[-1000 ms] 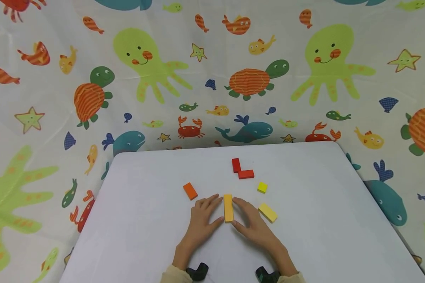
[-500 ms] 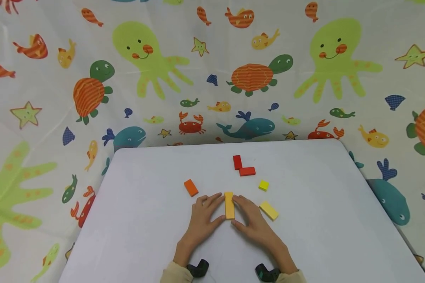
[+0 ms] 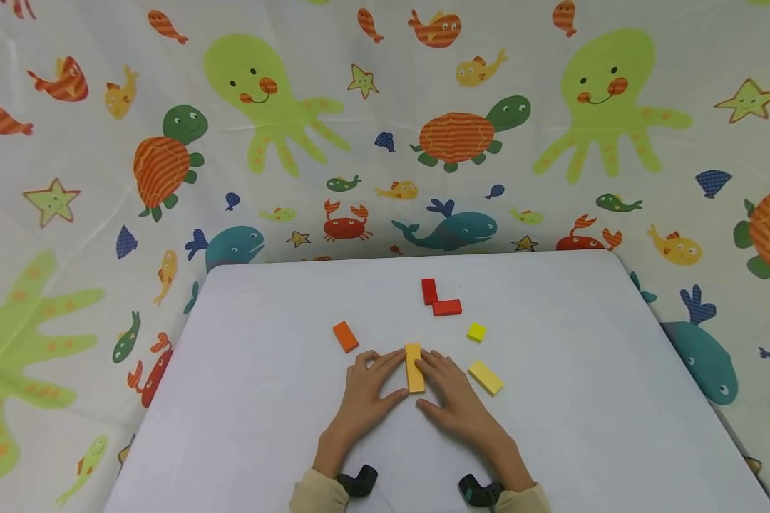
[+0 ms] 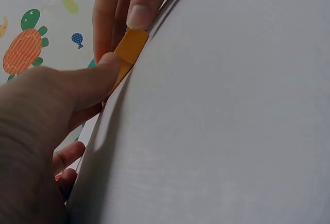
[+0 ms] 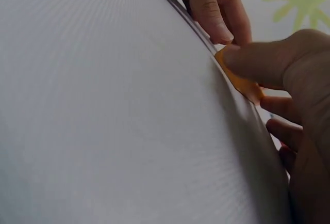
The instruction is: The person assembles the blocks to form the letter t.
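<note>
A long yellow-orange toy block (image 3: 413,377) lies on the white table between both hands, its long side pointing away from me. My left hand (image 3: 367,392) holds its left side, index finger by the far end and thumb at the near end. From the right, my right hand (image 3: 454,393) has its index fingertip against the block's upper right side and its thumb near the close end. In the left wrist view the orange block (image 4: 129,51) shows between the two thumbs. The right thumb partly covers the block (image 5: 242,82) in the right wrist view.
A pale yellow block (image 3: 485,377) and a small bright yellow block (image 3: 476,332) lie right of the hands. An orange block (image 3: 345,337) is to the left. Farther back, two red blocks, one upright in view (image 3: 429,291) and one crosswise (image 3: 447,308), touch in an L.
The right index fingertip has shifted left onto the yellow-orange block, and the right thumb has slid slightly left. The left hand stays at the block. The head view has tilted slightly.
</note>
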`<state>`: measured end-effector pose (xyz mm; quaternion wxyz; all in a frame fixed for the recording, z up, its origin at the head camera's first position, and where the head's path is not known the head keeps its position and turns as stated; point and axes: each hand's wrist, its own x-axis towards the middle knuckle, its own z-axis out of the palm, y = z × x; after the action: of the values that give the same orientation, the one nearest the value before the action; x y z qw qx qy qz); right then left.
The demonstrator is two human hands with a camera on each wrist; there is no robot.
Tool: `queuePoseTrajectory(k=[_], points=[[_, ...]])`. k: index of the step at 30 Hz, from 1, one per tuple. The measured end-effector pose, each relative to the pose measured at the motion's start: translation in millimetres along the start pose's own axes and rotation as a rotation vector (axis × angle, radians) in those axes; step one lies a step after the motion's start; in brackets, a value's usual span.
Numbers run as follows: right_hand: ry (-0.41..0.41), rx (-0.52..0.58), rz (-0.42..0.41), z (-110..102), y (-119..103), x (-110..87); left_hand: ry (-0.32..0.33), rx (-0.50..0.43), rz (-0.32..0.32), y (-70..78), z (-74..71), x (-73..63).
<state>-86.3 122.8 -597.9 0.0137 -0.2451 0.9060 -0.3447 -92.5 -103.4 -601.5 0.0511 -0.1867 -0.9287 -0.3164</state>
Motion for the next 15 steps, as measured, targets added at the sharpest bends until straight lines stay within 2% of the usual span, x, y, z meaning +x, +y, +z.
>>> queuePoseTrajectory(k=[7, 15], points=[[-0.034, 0.05, 0.069, -1.4, -5.0, 1.2, -0.019, -0.015, -0.026, 0.0, -2.3, -0.9], [-0.008, 0.027, 0.068, -3.6, -5.8, 1.8, -0.015, -0.031, -0.024, 2.1, -1.9, -0.8]])
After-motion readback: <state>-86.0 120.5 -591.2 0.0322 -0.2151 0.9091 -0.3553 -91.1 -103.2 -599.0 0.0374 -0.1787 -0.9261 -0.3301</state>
